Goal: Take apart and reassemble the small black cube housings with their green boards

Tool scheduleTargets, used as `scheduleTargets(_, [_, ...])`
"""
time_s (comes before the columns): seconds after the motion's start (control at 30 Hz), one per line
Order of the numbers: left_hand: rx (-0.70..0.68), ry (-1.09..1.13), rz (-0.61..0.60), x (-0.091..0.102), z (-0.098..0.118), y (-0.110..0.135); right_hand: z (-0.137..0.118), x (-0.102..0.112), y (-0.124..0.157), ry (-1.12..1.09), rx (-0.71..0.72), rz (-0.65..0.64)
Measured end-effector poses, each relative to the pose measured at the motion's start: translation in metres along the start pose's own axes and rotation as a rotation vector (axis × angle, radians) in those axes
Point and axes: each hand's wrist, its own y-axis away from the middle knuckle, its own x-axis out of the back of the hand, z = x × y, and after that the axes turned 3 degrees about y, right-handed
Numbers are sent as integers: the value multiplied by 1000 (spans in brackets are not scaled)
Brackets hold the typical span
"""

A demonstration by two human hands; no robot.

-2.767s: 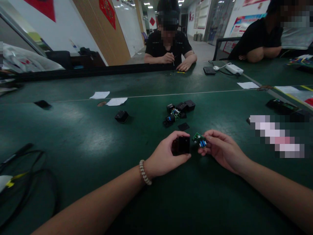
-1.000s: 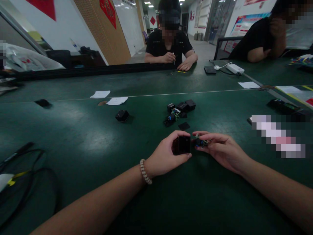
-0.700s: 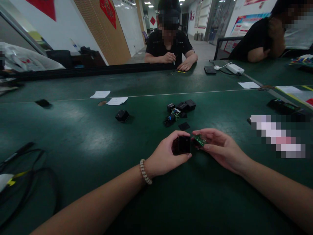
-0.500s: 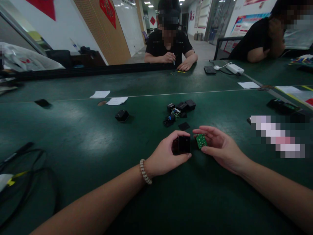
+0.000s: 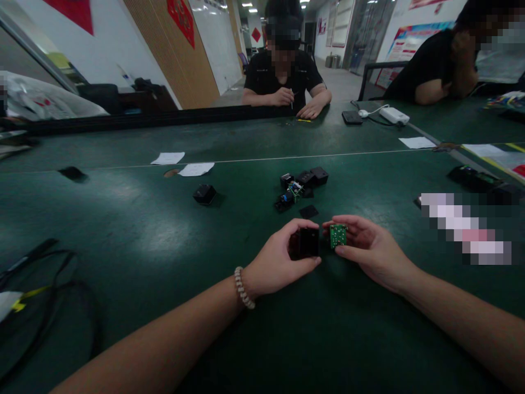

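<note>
The left hand (image 5: 273, 261) grips a black square housing (image 5: 309, 242): thumb at its lower edge, fingertips over its upper edge. A beaded bracelet (image 5: 244, 288) sits at that wrist. The right hand (image 5: 375, 246) pinches a small green circuit board (image 5: 338, 236), thumb at the lower edge, the remaining fingers curled behind; the dotted solder side faces the viewer. Board and housing are side by side, a narrow gap between them. Just beyond the left fingertips, a thin black plate (image 5: 309, 212) lies on the green tabletop (image 5: 246, 350). Farther beyond those fingers is a heap of black casings (image 5: 319, 175) with an exposed circuit assembly (image 5: 293, 191). A separate black box (image 5: 204, 193) rests beyond and left of the left fingers. Well beyond both sets of fingers sits a person in a black shirt (image 5: 283, 79).
</note>
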Motion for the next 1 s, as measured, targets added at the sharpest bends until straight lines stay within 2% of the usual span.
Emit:
scheduleTargets(0.53, [6, -25, -12, 2, -1, 0, 1, -1, 2, 5, -19, 38])
scheduleTargets(0.87, [10, -20, -2, 0, 1, 0, 6, -1, -3, -148, 35, 16])
scheduleTargets(1.0, [10, -8, -7, 0, 1, 0, 1, -2, -2, -177, -2, 24])
